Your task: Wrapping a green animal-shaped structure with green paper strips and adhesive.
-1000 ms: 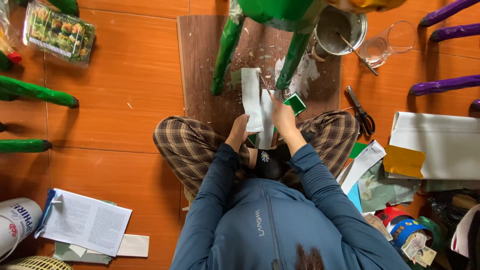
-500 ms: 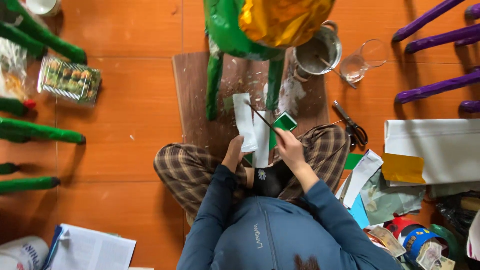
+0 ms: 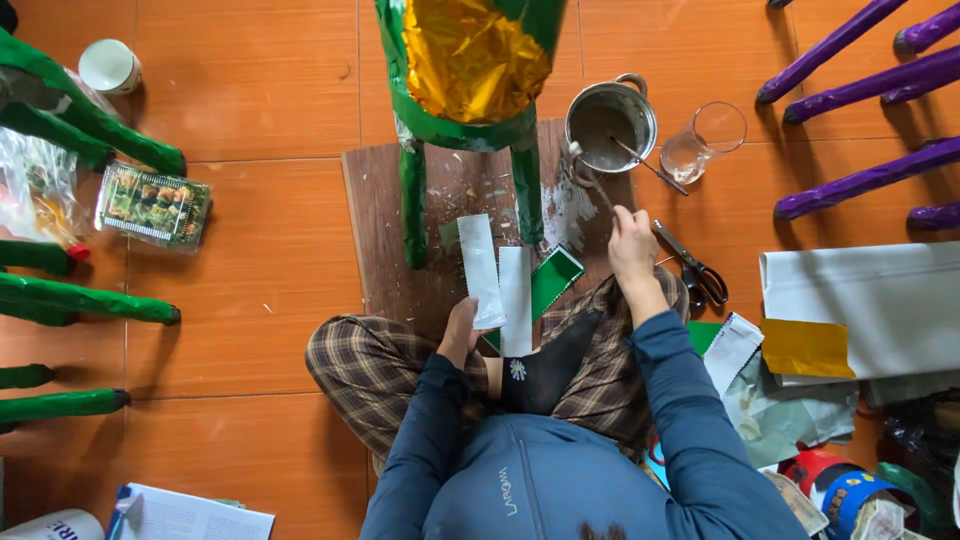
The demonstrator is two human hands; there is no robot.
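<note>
Near the middle of the frame, the left hand (image 3: pixel 462 330) pinches a white paper strip (image 3: pixel 481 270). The right hand (image 3: pixel 632 245) grips a brush (image 3: pixel 590 180) by the metal pot (image 3: pixel 610 125) above. The strip looks unglued, not yet on the green stool (image 3: pixel 465 130).

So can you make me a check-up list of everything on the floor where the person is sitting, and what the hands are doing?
Surface: orange tiled floor with a brown wooden board in front of the seated person.
Job's things: white paper strips held by the left hand; right hand holds a thin brush stick near the metal pot; green and gold wrapped stool stands on the board.
Clutter: scissors, glass cup, white cup, plastic tray, paper sheets.
Hands: both gripping.
Cables: nothing seen.
Surroundings: green legs left, purple legs right.
</note>
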